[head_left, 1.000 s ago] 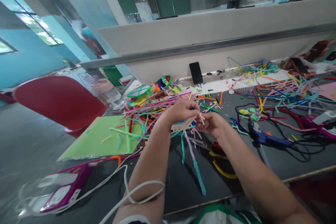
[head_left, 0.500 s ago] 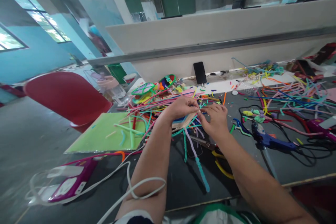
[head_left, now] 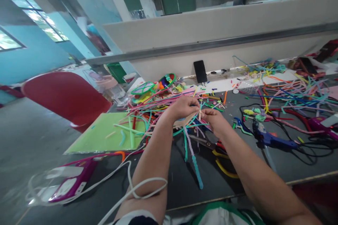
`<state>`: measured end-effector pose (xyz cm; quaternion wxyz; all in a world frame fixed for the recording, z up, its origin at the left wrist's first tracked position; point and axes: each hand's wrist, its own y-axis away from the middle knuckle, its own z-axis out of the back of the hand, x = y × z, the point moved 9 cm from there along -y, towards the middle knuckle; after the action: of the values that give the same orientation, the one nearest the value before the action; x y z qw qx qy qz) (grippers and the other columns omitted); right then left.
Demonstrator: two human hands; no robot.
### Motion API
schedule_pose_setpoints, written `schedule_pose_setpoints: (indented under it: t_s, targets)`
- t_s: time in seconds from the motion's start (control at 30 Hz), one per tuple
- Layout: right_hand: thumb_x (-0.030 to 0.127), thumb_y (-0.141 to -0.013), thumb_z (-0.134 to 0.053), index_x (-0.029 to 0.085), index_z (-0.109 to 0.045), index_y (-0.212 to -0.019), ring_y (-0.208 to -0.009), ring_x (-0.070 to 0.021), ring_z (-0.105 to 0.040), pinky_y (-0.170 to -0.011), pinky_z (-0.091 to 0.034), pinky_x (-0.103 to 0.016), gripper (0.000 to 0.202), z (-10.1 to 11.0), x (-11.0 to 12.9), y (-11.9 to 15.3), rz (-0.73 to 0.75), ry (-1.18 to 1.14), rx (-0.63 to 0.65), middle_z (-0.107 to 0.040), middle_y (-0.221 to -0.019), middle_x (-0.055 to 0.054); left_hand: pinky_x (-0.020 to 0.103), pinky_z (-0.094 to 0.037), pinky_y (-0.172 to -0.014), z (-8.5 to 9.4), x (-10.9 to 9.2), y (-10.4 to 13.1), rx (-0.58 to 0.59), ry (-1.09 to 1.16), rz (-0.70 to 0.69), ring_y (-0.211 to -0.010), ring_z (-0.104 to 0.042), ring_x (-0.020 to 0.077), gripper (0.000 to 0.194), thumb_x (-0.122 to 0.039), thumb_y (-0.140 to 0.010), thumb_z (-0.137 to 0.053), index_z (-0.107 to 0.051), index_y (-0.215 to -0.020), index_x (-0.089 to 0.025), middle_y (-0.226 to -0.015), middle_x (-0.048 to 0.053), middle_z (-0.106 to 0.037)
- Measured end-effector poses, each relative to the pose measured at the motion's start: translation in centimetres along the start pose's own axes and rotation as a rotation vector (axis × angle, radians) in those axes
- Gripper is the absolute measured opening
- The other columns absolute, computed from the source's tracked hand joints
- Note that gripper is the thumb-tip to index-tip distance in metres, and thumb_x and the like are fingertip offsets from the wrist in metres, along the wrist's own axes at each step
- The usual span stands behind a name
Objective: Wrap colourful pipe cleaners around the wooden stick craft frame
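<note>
Above the dark table, my left hand (head_left: 183, 107) pinches a piece made of pale and teal fuzzy stems (head_left: 188, 121). My right hand (head_left: 212, 117) has its thumb and fingers together on a small beige tip at the same piece, close to my left fingertips. From the piece a lilac stem with a thicker teal end (head_left: 197, 172) hangs toward the table's front edge. Scissors (head_left: 208, 144) with dark blades lie just below my right hand, near yellow loops (head_left: 226, 169).
A blue glue gun (head_left: 277, 142) with black cable lies right. Heaped coloured stems (head_left: 301, 95) are behind it. A green sheet (head_left: 102, 132), purple device (head_left: 75, 181) and white cable (head_left: 105, 182) are left; a phone (head_left: 200, 71) leans on the partition.
My right hand's fingers have drawn together from a more spread pose. The hanging teal end has swung left, and the red part near the scissors shows more.
</note>
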<state>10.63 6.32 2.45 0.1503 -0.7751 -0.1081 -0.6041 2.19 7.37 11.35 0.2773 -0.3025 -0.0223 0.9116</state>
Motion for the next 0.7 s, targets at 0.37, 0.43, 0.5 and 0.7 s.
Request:
schedule_pose_setpoints:
  t_s: [0.37,0.43,0.5,0.7]
  targets:
    - [0.042,-0.065,-0.078,0.015,-0.071,-0.071,-0.058,-0.0102,-0.05,-0.06,-0.037,-0.025,0.028,-0.4,-0.3,0.1,-0.14,-0.203,0.158,-0.064,-0.063,-0.001,0.025,-0.048,-0.07,-1.5,0.3,0.5,0.2,0.318,-0.018,-0.072,-0.063,0.0141,0.02,-0.028,-0.079,-0.058,-0.066,-0.089,-0.013,-0.076,0.003,-0.068]
    - [0.037,-0.062,-0.08,0.015,-0.071,-0.069,-0.058,-0.0098,-0.051,-0.059,-0.037,-0.025,0.025,0.1,-0.3,-0.1,-0.127,-0.239,0.112,-0.065,-0.065,-0.001,0.027,-0.049,-0.076,-1.0,0.2,0.3,0.134,0.301,-0.031,-0.078,-0.064,0.0148,0.023,-0.029,-0.082,-0.054,-0.065,-0.096,-0.014,-0.084,0.004,-0.069]
    - [0.035,-0.061,-0.08,0.015,-0.07,-0.067,-0.058,-0.0101,-0.052,-0.059,-0.038,-0.024,0.023,0.7,-0.2,-0.3,-0.117,-0.274,0.058,-0.066,-0.065,-0.001,0.029,-0.048,-0.083,0.5,0.0,0.3,-0.007,0.248,-0.05,-0.091,-0.063,0.0158,0.026,-0.028,-0.084,-0.052,-0.064,-0.103,-0.015,-0.099,0.006,-0.068]
    - [0.036,-0.061,-0.077,0.017,-0.068,-0.066,-0.059,-0.0107,-0.051,-0.058,-0.036,-0.024,0.022,1.8,0.0,-0.7,-0.07,-0.215,0.025,-0.066,-0.066,0.0,0.029,-0.045,-0.087,1.8,0.3,0.8,-0.04,0.028,0.003,-0.097,-0.061,0.0164,0.028,-0.025,-0.082,-0.054,-0.065,-0.107,-0.019,-0.106,0.006,-0.068]
